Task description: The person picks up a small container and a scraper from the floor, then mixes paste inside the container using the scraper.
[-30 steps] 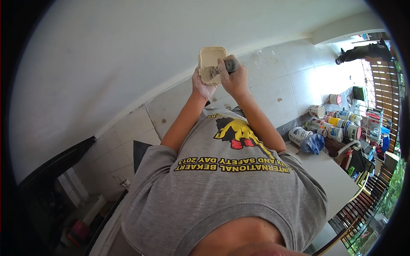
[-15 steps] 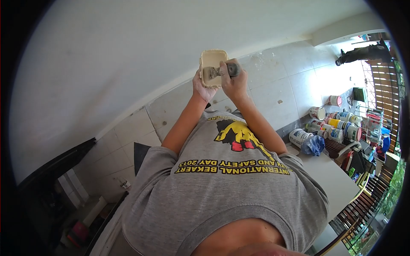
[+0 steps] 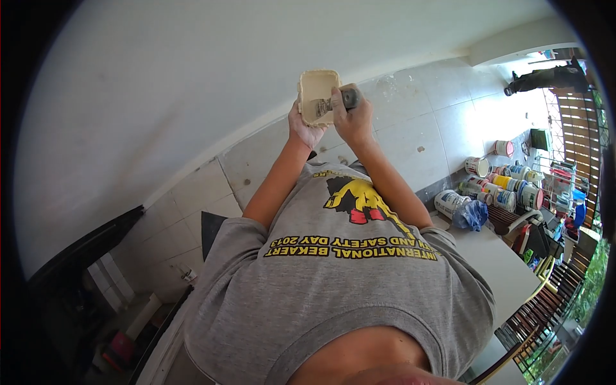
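Observation:
My left hand (image 3: 305, 131) grips a small cream-coloured tub (image 3: 300, 96) from below and its left side. Pale paste coats the inside and rim of the tub, which tilts toward me. My right hand (image 3: 354, 120) is closed around the handle of a putty knife (image 3: 324, 106), whose dark handle end pokes out beside the thumb. The paste-smeared blade sits inside the tub, near its lower right side. Both hands are held out in front of my chest, close to the wall.
A white wall (image 3: 192, 83) rises ahead and to the left above a tiled floor (image 3: 410, 138). Several paint buckets (image 3: 504, 202) and a blue plastic bag (image 3: 471, 216) stand on the right, near a pale tabletop (image 3: 491, 266). Another person (image 3: 548, 80) stands at the far right.
Both hands have shifted slightly away from my body, carrying the tub and putty knife with them. The blade remains inside the tub.

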Demonstrator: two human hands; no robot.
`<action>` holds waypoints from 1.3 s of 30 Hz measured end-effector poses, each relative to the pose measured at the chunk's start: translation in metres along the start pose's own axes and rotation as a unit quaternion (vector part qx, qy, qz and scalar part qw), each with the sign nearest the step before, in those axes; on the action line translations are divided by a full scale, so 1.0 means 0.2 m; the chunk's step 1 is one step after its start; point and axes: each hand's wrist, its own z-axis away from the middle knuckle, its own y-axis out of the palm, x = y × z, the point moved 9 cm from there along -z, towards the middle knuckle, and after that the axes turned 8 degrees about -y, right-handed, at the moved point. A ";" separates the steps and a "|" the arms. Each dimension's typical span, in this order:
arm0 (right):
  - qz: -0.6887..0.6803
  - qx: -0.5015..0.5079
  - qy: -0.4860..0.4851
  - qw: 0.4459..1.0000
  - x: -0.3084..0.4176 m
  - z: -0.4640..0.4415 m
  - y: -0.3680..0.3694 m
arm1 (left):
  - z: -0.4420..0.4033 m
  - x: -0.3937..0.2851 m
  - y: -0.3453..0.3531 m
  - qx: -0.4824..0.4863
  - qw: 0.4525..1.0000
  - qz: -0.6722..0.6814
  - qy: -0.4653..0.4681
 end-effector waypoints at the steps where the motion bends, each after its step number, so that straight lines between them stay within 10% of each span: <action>1: 0.001 -0.008 -0.003 1.000 -0.01 -0.01 -0.01 | -0.02 -0.01 0.02 -0.002 1.000 -0.007 0.003; 39: 0.028 0.009 -0.027 0.999 0.01 -0.04 0.00 | 0.00 -0.03 0.02 -0.014 1.000 -0.005 0.007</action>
